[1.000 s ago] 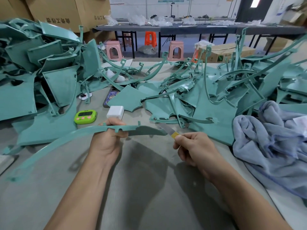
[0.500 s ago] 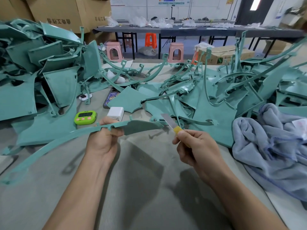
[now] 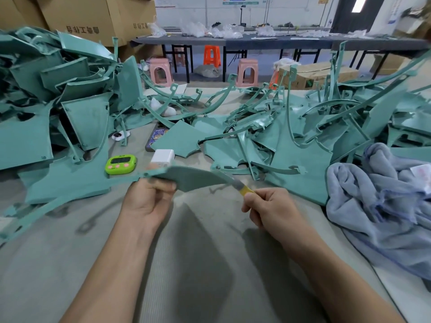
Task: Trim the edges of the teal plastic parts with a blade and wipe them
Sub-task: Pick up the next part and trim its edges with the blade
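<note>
Heaps of teal plastic parts (image 3: 291,141) crowd a grey worktable (image 3: 198,264), a blue towel (image 3: 377,206) bunched at its right edge. Above the table's near, bare stretch, the left hand (image 3: 147,201) pinches a long curved teal strip (image 3: 186,178) at its wide blade-shaped end, held clear of the surface. The right hand (image 3: 270,210) is closed around a yellow-collared blade (image 3: 240,186), its tip touching the strip's edge. A shallow angle, light pressure and strokes away from the holding fingers should trim cleanly.
</note>
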